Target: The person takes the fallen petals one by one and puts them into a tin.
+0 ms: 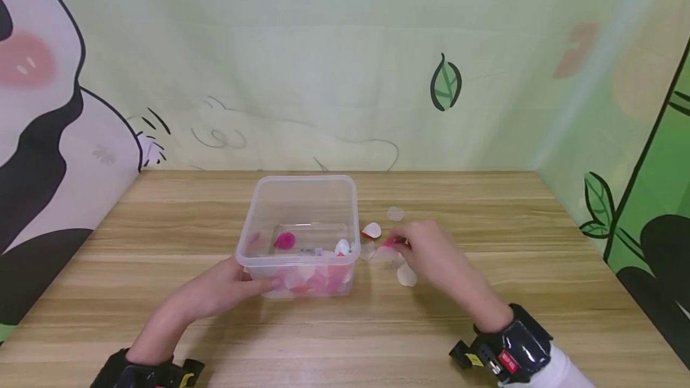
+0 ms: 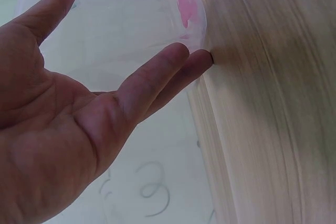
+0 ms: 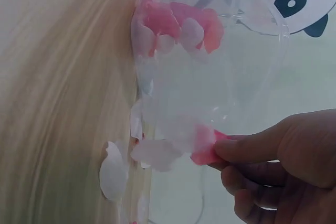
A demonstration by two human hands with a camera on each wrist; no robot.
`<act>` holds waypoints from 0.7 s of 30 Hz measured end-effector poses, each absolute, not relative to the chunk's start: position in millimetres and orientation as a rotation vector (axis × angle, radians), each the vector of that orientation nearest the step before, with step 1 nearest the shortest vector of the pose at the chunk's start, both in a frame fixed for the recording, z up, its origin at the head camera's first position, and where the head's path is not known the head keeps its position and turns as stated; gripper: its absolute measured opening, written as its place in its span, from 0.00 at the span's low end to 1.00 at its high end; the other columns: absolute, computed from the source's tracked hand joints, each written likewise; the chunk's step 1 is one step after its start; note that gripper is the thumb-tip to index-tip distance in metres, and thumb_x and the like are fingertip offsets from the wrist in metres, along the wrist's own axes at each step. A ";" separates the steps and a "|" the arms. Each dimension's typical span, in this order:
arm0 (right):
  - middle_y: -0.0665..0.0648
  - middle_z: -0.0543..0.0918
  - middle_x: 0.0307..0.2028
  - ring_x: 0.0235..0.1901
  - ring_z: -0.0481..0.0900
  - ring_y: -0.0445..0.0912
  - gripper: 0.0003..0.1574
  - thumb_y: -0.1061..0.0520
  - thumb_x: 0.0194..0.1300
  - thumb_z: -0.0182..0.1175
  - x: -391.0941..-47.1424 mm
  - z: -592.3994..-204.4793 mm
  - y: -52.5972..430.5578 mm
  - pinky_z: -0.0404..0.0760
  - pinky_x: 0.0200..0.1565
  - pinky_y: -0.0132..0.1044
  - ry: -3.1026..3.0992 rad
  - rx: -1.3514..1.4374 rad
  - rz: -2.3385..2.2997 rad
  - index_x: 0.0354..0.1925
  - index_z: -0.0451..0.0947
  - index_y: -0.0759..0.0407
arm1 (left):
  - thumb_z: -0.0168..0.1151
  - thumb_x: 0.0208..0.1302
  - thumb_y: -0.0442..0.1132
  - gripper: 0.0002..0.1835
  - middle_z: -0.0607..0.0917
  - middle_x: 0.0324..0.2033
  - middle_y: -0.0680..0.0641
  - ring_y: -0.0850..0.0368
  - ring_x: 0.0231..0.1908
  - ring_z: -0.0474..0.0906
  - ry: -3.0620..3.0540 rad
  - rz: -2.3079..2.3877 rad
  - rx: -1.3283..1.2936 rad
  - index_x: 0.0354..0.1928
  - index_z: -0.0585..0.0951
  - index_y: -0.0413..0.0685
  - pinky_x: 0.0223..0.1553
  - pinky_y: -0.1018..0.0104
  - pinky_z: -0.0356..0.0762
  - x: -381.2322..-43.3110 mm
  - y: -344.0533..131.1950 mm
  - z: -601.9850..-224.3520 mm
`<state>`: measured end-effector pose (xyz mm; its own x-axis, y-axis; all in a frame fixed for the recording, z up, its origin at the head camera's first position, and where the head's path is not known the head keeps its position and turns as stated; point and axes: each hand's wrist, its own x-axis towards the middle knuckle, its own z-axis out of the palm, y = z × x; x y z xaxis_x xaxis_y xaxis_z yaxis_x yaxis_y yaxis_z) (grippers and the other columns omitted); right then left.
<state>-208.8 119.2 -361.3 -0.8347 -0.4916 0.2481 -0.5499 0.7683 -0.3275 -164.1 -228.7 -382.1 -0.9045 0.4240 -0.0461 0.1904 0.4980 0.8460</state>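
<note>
In the head view, a clear plastic box (image 1: 302,261) stands near centre on the desk (image 1: 323,340), with petals (image 1: 318,281) inside. The red label (image 1: 508,361) on the right wristband (image 1: 521,334) is too small to read. The left grip (image 1: 223,290) reaches from lower left, thumb along the box's front; the right grip (image 1: 431,256) bends down from lower right. From the left wrist, the left grip's digits spread wide, straight, beside the box. From the right wrist, thumb and forefinger pinch a pink petal (image 3: 206,148) right of centre; a white petal (image 3: 113,174) lies lower left.
</note>
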 end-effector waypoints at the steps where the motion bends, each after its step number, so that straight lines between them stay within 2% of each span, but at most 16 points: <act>1: 0.46 0.83 0.30 0.31 0.81 0.40 0.06 0.66 0.59 0.69 -208.7 -360.4 119.4 0.75 0.34 0.31 -2.813 0.812 0.606 0.34 0.87 0.56 | 0.66 0.66 0.46 0.44 0.66 0.65 0.41 0.47 0.59 0.69 2.496 1.365 0.519 0.75 0.50 0.53 0.54 0.56 0.68 -164.1 -228.6 -382.2; 6: 0.43 0.80 0.25 0.25 0.77 0.38 0.05 0.62 0.58 0.71 -207.0 -355.4 119.2 0.72 0.29 0.30 -2.789 0.721 0.604 0.31 0.85 0.52 | 0.66 0.66 0.47 0.44 0.67 0.65 0.41 0.47 0.59 0.69 2.490 1.365 0.501 0.74 0.50 0.51 0.53 0.57 0.68 -163.8 -228.5 -382.4; 12: 0.45 0.82 0.31 0.23 0.73 0.38 0.04 0.58 0.57 0.73 -202.8 -351.5 117.7 0.69 0.26 0.29 -2.652 0.712 0.599 0.33 0.87 0.50 | 0.66 0.67 0.47 0.42 0.68 0.64 0.41 0.46 0.58 0.70 2.480 1.363 0.504 0.74 0.51 0.51 0.52 0.59 0.69 -164.2 -228.8 -382.6; 21: 0.41 0.80 0.26 0.23 0.72 0.36 0.08 0.62 0.52 0.76 -197.9 -353.0 108.5 0.68 0.26 0.26 -2.372 0.847 0.709 0.31 0.87 0.52 | 0.66 0.66 0.48 0.44 0.70 0.63 0.41 0.47 0.56 0.72 2.502 1.348 0.521 0.75 0.50 0.52 0.52 0.60 0.69 -164.1 -229.2 -382.5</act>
